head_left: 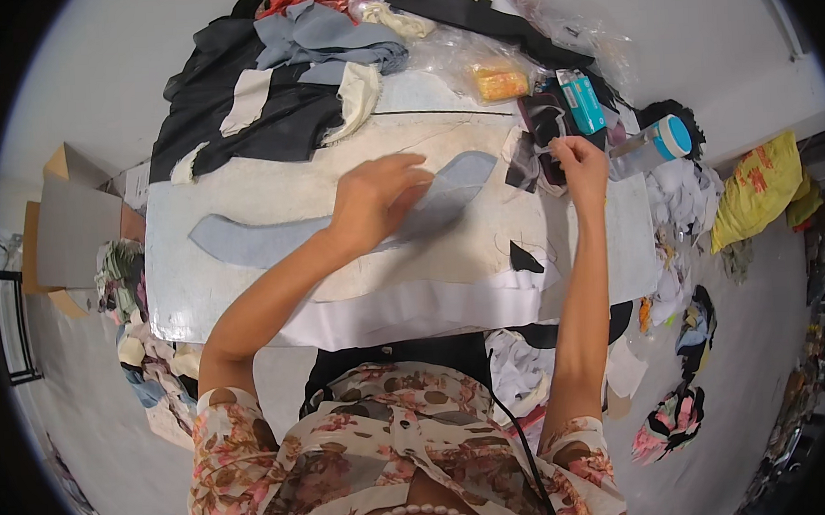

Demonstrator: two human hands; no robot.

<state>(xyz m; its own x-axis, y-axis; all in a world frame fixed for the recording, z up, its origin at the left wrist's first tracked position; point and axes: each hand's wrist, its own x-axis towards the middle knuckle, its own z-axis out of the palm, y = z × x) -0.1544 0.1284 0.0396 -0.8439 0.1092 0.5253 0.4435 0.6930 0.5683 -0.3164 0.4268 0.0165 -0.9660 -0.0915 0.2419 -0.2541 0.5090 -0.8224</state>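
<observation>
A curved grey-blue fabric piece point(258, 239), shaped like a collar, lies across the pale cloth-covered table point(385, 265). Over its middle is my left hand point(377, 199), fingers apart and loosely bent, holding nothing. The hand casts a shadow on the fabric and hides part of it; whether it touches cannot be told. At the table's right side my right hand point(580, 163) has thumb and fingertips pinched together, beside a small dark bundle point(543, 120) and a dark, partly see-through scrap point(521, 163). What the pinch holds, if anything, is too small to make out.
Black fabric point(238, 136) and grey cloth point(326, 40) pile up at the back left. A teal box point(581, 101) and a blue-lidded clear jar point(649, 145) stand back right. A black scrap point(524, 257) lies near a white strip point(406, 309) along the front edge.
</observation>
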